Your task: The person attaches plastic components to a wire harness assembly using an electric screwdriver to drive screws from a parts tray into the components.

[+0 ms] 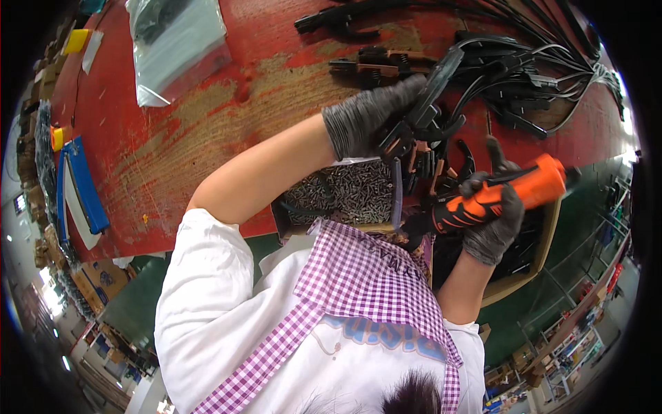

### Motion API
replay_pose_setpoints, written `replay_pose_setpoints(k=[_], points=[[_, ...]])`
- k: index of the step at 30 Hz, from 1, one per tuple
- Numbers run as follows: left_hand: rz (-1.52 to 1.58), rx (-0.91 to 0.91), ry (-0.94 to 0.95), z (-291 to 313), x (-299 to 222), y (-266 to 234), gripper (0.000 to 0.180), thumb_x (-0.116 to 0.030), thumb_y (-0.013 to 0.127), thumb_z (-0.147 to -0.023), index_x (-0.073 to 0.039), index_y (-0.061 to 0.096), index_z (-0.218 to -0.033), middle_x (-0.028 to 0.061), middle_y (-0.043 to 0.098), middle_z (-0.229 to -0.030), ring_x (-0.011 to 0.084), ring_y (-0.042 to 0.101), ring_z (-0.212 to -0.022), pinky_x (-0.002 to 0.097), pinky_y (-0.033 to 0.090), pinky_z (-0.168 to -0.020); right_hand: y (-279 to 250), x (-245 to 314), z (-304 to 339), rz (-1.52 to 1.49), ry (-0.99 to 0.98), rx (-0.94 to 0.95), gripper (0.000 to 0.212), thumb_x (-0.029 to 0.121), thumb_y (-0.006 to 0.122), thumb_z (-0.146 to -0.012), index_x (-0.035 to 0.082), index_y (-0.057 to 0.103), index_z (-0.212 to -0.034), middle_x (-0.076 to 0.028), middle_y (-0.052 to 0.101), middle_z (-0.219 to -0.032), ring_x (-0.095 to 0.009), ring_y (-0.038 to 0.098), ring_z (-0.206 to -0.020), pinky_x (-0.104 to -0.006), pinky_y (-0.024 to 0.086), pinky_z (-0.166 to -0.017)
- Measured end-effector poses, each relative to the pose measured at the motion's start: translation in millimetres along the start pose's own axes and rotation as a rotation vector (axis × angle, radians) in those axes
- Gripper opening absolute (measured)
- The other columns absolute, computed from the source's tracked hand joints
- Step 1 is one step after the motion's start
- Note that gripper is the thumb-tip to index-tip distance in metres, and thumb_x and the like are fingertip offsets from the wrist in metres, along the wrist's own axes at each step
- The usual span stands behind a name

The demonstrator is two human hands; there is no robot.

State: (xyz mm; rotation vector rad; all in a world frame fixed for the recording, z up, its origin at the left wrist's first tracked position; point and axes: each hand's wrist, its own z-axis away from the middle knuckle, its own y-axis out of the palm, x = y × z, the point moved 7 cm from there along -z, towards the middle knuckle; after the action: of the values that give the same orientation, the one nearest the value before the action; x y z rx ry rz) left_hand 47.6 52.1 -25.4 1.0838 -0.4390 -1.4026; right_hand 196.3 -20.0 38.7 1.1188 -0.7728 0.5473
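Black clamp (pixel 422 123) pinched in my left hand (pixel 376 114), right hand (pixel 502 224) wrapped round an orange power tool (pixel 541 183); reads like fastening prep from here, next needs alignment.

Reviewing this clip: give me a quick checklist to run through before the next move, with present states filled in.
1. Tool grip: ok, right hand wraps the orange power tool.
2. Part held: ok, left hand holds a black clamp.
3. Tool at the clamp: not ok, they are apart.
4. Fasteners exposed: ok, their box is open.
5. Bit fitted: cannot tell, it cannot be made out.
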Motion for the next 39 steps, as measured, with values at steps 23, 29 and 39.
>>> replay_pose_setpoints(k=[23,29,39], points=[[0.346,0.129,0.098,18,13,-4,0.024,-0.023,0.051,-0.084,-0.004,0.046,-0.099,0.0073,0.054,-0.067,0.0041,0.047,-0.041,0.0107,0.037,-0.029,56,-37,27,0.176,-0.299,0.235,0.04,0.021,0.062,-0.075,0.009,0.036,-0.103,-0.017,0.052,-0.093,-0.022,0.056,-0.075,-0.0362,0.048,-0.067],[0.266,0.082,0.115,17,13,-9,0.026,-0.029,0.054,-0.083,-0.004,0.05,-0.091,0.0067,0.055,-0.067,0.0035,0.047,-0.039,0.0107,0.036,-0.028,65,-44,26,0.152,-0.269,0.287,0.036,0.018,0.06,-0.075,0.008,0.04,-0.103,-0.014,0.053,-0.093,-0.022,0.056,-0.077,-0.0368,0.047,-0.07],[0.194,-0.002,0.085,16,15,-14,0.028,-0.034,0.051,-0.084,-0.007,0.051,-0.089,0.0053,0.054,-0.065,0.0048,0.045,-0.039,0.0121,0.034,-0.029,61,-36,26,0.289,-0.324,0.227,0.04,0.021,0.063,-0.073,0.007,0.035,-0.098,-0.016,0.053,-0.09,-0.021,0.056,-0.072,-0.0355,0.048,-0.067]])
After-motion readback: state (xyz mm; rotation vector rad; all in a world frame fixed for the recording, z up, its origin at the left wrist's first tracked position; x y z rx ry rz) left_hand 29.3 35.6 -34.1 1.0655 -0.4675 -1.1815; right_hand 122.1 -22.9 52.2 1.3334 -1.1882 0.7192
